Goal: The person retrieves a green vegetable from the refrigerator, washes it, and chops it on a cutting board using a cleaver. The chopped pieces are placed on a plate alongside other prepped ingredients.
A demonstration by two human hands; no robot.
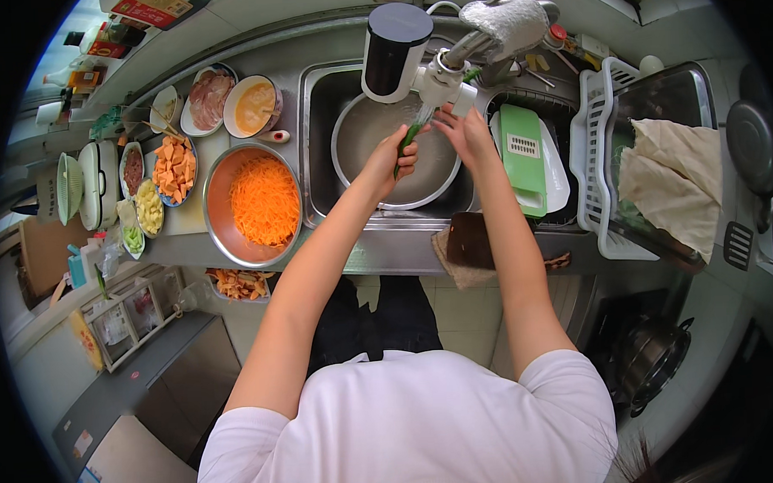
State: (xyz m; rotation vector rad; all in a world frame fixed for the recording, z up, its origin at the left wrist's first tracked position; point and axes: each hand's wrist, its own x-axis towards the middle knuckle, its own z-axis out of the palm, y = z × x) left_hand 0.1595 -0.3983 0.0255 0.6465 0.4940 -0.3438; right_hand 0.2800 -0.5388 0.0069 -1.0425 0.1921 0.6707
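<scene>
My left hand (393,158) grips a slender green object (408,143) over the sink. Whether that is a pepper or a tool handle, I cannot tell. Water (425,114) streams from the white tap fitting (441,80) onto its upper end. Close to the stream, on the other side, is my right hand (462,133), its fingers apart and nothing visibly held. Beneath both hands a round metal basin (340,169) with water in it stands in the stainless steel sink (313,142). A black and white tap filter (396,53) is attached beside the fitting.
Left of the sink stand a metal bowl (217,231) of shredded carrot (265,204), bowls of raw meat (210,97) and beaten egg (254,112), and diced orange vegetable (174,169). On the right are a green grater (521,173), a white plastic basket (591,164) and a beige cloth (675,174).
</scene>
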